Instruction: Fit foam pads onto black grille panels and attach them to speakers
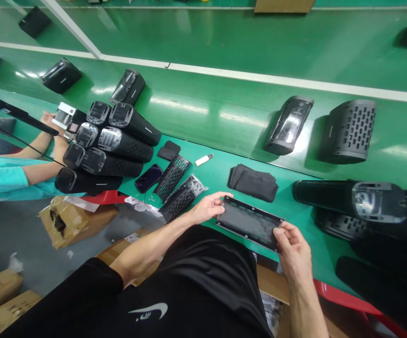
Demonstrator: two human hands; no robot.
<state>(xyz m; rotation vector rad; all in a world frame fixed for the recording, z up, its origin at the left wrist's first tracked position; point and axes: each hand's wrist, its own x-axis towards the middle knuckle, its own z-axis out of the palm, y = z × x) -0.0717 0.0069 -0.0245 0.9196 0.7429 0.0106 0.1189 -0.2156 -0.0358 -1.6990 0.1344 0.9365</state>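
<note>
Between my hands is a black rectangular panel (249, 223) with dark mesh lying along its inside and small tabs on its edges. My left hand (210, 207) pinches its left end; my right hand (293, 241) grips the right end, thumb on top. Just beyond the panel, a fanned stack of black mesh sheets (253, 182) lies on the green table (212, 178). Left of my left hand are a perforated black panel (172, 177), another partly in clear plastic (178, 203), a phone (149, 178) and a small pile of dark sheets (168, 150).
Black speaker housings (113, 143) are piled at the left, beside another person's hands (53, 124). More housings (290, 126) stand on the green surface beyond, and one lies at the right (348, 199). A small white-handled tool (204, 160) lies ahead. Cardboard boxes (80, 223) are below left.
</note>
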